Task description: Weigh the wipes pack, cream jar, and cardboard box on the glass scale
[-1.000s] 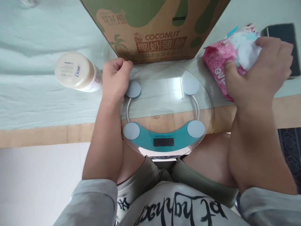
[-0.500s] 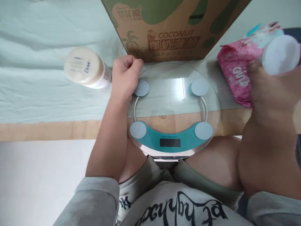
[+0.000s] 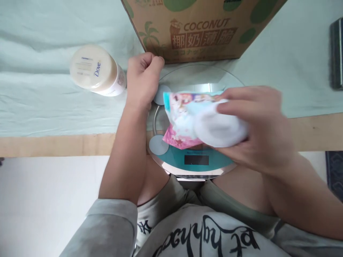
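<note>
My right hand [image 3: 257, 125], a little blurred, grips a pink-and-white soft pack of wet wipes [image 3: 182, 121] by its white lid end. The pack is over the round glass bathroom scale [image 3: 197, 167] and covers its middle and right side. Whether the pack touches the glass I cannot tell. My left hand [image 3: 143, 80] rests as a closed fist at the scale's upper left edge, with nothing visible in it. Just left of that fist is a white Dove bottle [image 3: 93, 69] with a cream-coloured top. The scale's small display [image 3: 196, 160] looks dark.
Behind the scale stands a brown and green coconut carton [image 3: 198, 39], close to my left fist. A pale green cloth [image 3: 34, 100] covers the table, whose wooden front edge [image 3: 59, 144] lies bare. A dark object [image 3: 337, 53] sits at the far right.
My right hand has carried the wet wipes pack from the right side leftward over the scale. My left fist has stayed beside the scale. The view has shifted slightly.
</note>
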### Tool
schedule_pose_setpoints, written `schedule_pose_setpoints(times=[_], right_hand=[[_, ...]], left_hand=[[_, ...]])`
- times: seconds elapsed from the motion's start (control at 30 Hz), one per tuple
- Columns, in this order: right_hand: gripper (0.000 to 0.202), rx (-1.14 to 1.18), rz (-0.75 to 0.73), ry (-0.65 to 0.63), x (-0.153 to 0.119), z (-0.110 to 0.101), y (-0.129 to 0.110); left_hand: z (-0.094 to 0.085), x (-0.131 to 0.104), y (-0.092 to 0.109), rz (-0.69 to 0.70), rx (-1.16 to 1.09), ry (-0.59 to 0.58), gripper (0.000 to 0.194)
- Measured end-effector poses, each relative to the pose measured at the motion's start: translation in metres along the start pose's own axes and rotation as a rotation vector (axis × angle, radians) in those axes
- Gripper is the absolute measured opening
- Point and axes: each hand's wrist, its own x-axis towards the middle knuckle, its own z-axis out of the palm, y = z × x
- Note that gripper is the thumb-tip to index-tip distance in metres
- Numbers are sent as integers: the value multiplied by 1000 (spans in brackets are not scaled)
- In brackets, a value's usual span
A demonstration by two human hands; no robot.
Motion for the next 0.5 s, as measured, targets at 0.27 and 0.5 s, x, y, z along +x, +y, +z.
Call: schedule_pose_setpoints(times=[0.27,0.5], right_hand=[[52,130,-157,144,7,-6,29],[58,130,30,-91,8,-5,48]], left_hand=[[-9,-1,7,-1,-3,2,56],[-11,-7,27,454,-85,-135,76]])
